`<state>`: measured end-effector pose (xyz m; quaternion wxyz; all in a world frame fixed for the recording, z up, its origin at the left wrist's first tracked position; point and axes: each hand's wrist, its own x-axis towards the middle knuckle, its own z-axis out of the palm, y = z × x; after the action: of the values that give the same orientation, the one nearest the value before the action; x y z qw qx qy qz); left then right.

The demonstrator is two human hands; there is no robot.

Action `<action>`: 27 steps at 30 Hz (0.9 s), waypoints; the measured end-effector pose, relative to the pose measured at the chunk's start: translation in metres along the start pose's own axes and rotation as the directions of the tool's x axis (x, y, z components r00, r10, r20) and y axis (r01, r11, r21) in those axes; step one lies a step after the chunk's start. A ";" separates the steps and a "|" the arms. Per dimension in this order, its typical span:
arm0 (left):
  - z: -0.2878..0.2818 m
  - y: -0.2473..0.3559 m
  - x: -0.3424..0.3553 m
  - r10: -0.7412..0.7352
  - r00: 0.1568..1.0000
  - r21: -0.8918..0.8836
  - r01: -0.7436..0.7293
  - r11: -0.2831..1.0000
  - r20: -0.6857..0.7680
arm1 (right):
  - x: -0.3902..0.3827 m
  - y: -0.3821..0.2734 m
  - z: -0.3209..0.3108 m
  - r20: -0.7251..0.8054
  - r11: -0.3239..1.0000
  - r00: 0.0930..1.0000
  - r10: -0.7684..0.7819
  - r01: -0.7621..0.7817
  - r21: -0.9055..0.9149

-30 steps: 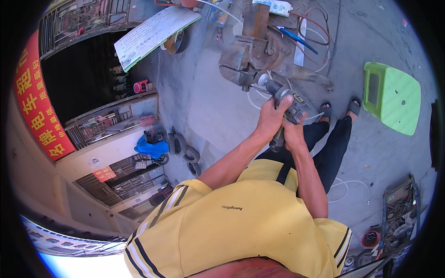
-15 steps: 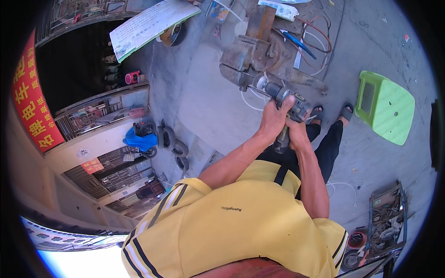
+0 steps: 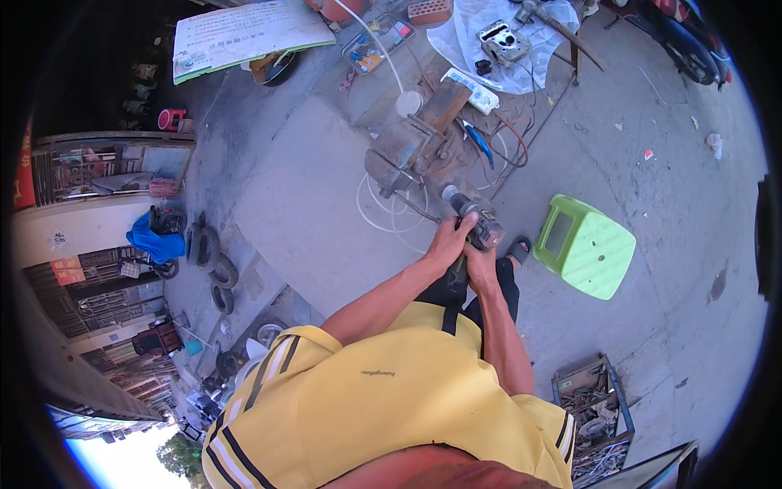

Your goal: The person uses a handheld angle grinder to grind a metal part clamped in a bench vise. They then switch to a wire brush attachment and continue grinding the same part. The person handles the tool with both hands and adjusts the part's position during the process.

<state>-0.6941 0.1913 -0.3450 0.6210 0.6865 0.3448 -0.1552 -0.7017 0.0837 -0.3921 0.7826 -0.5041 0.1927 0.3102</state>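
Note:
With both hands I hold a dark cordless drill (image 3: 486, 232), its pale round tip (image 3: 449, 192) pointing away from me toward the bench vise (image 3: 399, 156). My left hand (image 3: 447, 243) is closed around the drill's body near the front. Just below it, my right hand (image 3: 480, 264) wraps the grip, and part of those fingers is hidden. The rusty vise has a metal block (image 3: 445, 106) standing at its far side. Its long handle rod reaches close to my left hand. A gap shows between the drill tip and the vise body.
A green plastic stool (image 3: 599, 253) stands at the right. Beyond the vise lie a white power strip (image 3: 472, 91), a blue tool (image 3: 478, 145), loose cables and a hammer (image 3: 562, 31) on plastic sheeting. A scrap-filled crate (image 3: 599, 407) sits lower right; tyres (image 3: 210, 248) lie left.
The view has swung, so the vise and stool appear further left and more ground shows beyond. The drill tip sits a little further right of the vise. Both hands keep their hold.

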 end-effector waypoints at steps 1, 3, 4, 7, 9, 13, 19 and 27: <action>0.008 0.000 -0.003 0.065 0.998 0.012 -0.065 0.998 -0.027 | 0.004 -0.009 -0.007 -0.014 0.983 0.988 -0.154 0.152 -0.106; 0.019 -0.013 -0.001 0.052 0.999 -0.125 -0.053 0.991 -0.008 | 0.001 -0.059 -0.019 0.111 0.948 0.988 -0.106 0.135 -0.289; 0.015 -0.035 -0.004 0.061 0.998 -0.133 -0.063 0.989 -0.023 | 0.013 -0.054 -0.030 0.117 0.837 0.978 -0.170 0.206 -0.507; 0.001 -0.042 -0.024 0.004 0.996 -0.136 0.008 0.991 0.085 | 0.043 -0.115 -0.035 0.289 0.426 0.913 -0.289 0.393 -0.815; -0.006 -0.045 -0.042 0.050 0.998 -0.120 -0.044 0.992 0.045 | 0.076 -0.149 -0.036 0.390 0.213 0.830 -0.398 0.497 -0.841; -0.018 -0.063 -0.078 0.043 0.989 0.024 -0.040 0.999 -0.145 | 0.168 -0.206 -0.031 0.561 -0.150 0.740 -0.371 0.549 -0.822; -0.006 -0.118 -0.130 -0.193 0.915 -0.147 0.150 0.978 -0.354 | 0.266 -0.261 -0.001 0.662 -0.468 0.648 -0.377 0.484 -0.740; 0.011 -0.129 -0.144 -0.266 0.883 -0.292 0.157 0.944 -0.386 | 0.319 -0.291 0.016 0.837 -0.812 0.530 -0.136 0.424 -0.401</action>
<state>-0.8802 0.1392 -0.3511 0.5935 0.5771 0.5604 -0.0262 -0.2700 0.1045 -0.3868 -0.0206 -0.8577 -0.5075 -0.0791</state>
